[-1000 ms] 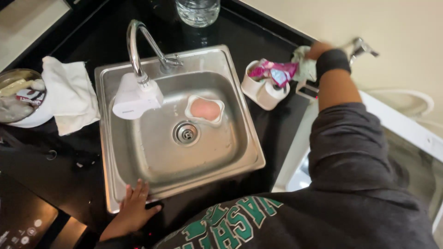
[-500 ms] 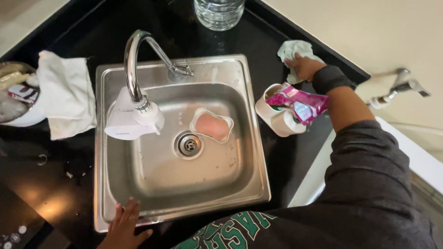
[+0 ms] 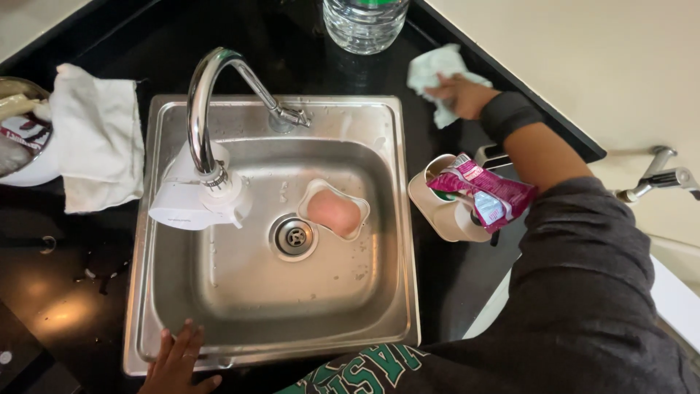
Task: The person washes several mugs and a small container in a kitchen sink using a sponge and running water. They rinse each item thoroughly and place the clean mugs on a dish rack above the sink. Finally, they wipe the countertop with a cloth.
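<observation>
My right hand (image 3: 459, 95) presses on a pale green cloth (image 3: 437, 73) lying on the black counter (image 3: 292, 44) behind the steel sink (image 3: 379, 306). A black band sits on that wrist. My left hand (image 3: 179, 361) rests flat on the sink's front rim, fingers spread, holding nothing. Inside the basin a white soap dish with a pink soap bar (image 3: 334, 211) lies beside the drain (image 3: 294, 237). The chrome tap (image 3: 208, 95) arches over the basin with a white filter unit (image 3: 193, 201) on its spout.
A white holder (image 3: 441, 211) with a pink packet (image 3: 485, 190) stands right of the sink. A white folded towel (image 3: 98, 138) and a metal bowl (image 3: 18, 138) lie at the left. A clear water bottle (image 3: 364, 22) stands behind. The counter's edge runs diagonally at right.
My right hand drew back from the counter's far right edge and now bears down on the green cloth on the counter. The view shifted closer over the sink. My left hand stayed on the rim.
</observation>
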